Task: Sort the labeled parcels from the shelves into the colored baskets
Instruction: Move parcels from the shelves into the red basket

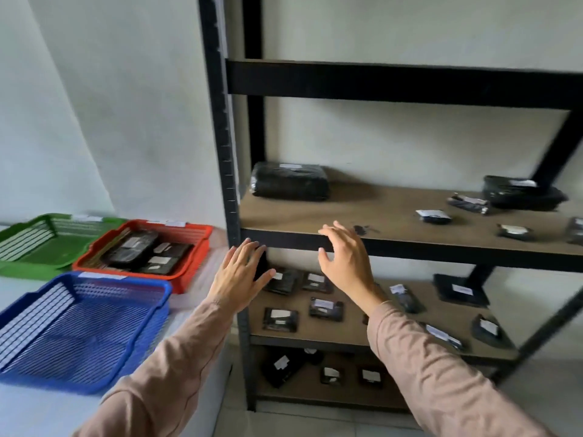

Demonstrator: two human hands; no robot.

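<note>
Parcels (280, 319) — black, each with a white label — lie scattered on the shelves (394, 216) of a black rack, and a few sit in the red basket (192, 244). The right hand (345, 258) has its fingers spread, holding nothing, in front of the middle shelf's edge. The left hand (238, 275) is splayed and empty beside the rack post. The green basket (47, 244) and blue basket (79, 329) sit on the white surface at left — neither holds a parcel.

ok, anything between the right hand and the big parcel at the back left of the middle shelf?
Nothing visible. The right hand is open at the shelf's front edge; bare board lies between it and the big parcel.
</note>
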